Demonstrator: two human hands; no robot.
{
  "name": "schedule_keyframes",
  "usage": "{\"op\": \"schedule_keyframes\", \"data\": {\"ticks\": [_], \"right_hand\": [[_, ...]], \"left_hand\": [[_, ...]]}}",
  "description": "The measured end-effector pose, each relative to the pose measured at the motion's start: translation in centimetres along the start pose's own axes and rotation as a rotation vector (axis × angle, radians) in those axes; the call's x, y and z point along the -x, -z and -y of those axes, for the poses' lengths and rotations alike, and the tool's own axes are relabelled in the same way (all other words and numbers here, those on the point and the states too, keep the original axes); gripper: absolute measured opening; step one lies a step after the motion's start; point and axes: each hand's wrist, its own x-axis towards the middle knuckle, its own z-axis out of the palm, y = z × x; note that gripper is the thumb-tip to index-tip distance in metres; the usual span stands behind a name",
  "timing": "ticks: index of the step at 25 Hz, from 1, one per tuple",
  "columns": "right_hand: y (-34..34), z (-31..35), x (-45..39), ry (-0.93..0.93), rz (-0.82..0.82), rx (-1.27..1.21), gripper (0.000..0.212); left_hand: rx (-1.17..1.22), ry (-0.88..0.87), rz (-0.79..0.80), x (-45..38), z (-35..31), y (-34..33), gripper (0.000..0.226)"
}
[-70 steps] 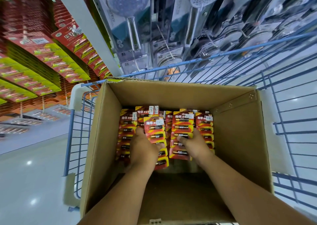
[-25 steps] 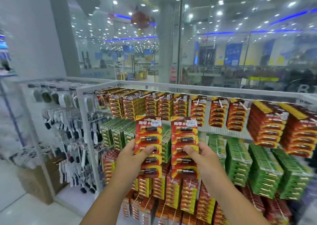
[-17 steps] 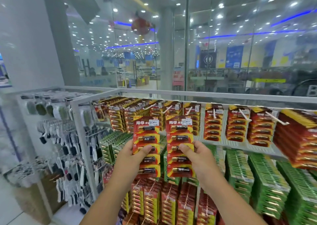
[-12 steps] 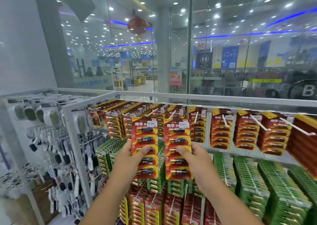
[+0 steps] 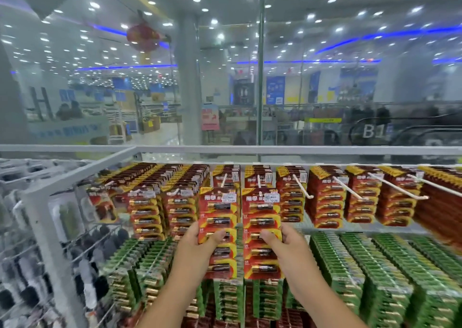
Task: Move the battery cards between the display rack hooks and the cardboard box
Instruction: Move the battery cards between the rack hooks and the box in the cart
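In the centre of the frame the left hand (image 5: pixel 197 242) grips a flat, glossy red and yellow battery card (image 5: pixel 218 230), thumb on its front. The right hand (image 5: pixel 287 247) grips a second card (image 5: pixel 261 230) just beside it. Both cards stand upright before thin white hooks (image 5: pixel 302 186) of the rack (image 5: pixel 175 150); several hook tips at upper right are bare.

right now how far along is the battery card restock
Done: the top row of hooks already carries red cards. In hand: the left hand and right hand each grip a red card stack before the rack. Left: hang both; the box is out of view.
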Motion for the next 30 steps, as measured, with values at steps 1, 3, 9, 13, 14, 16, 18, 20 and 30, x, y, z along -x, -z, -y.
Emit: {"op": "schedule_keyframes", "data": {"ticks": [1, 3, 9, 13, 14, 16, 18, 20, 30], "right_hand": [[-0.3, -0.4, 0.1, -0.008, -0.018, -0.007, 0.015], [-0.9, -0.9, 0.3, -0.028, -0.052, -0.016, 0.023], [-2.1, -0.6, -1.3, -0.021, -0.151, 0.022, 0.022], [-2.5, -0.6, -3.2, 0.007, -0.195, 0.054, 0.013], [-2.4, -0.5, -3.6, 0.018, -0.194, 0.071, 0.009], [-2.1, -0.7, -5.2, 0.034, -0.186, 0.112, 0.017], [-1.6, -1.2, -7.4, 0.046, -0.216, 0.143, 0.045], [-1.0, -2.0, -9.9, 0.035, -0.224, 0.128, 0.066], [-0.2, -4.8, -16.2, 0.082, -0.150, 0.146, 0.072]], "left_hand": [[0.000, 0.003, 0.028, -0.4, 0.2, 0.1, 0.096], [0.036, 0.021, 0.106, -0.9, 0.3, 0.5, 0.058], [0.049, 0.032, 0.168, -3.9, 1.0, 0.2, 0.073], [0.010, 0.010, 0.117, -6.6, 1.8, -0.7, 0.101], [0.003, 0.009, 0.108, -7.2, 2.0, -1.0, 0.103], [-0.029, -0.002, 0.092, -8.8, 2.3, -1.7, 0.112], [-0.018, -0.011, 0.055, -10.2, 2.6, -2.6, 0.108], [-0.041, 0.000, 0.012, -11.6, 2.8, -3.6, 0.093], [-0.135, 0.005, -0.069, -14.8, 5.7, -5.3, 0.099]]}}
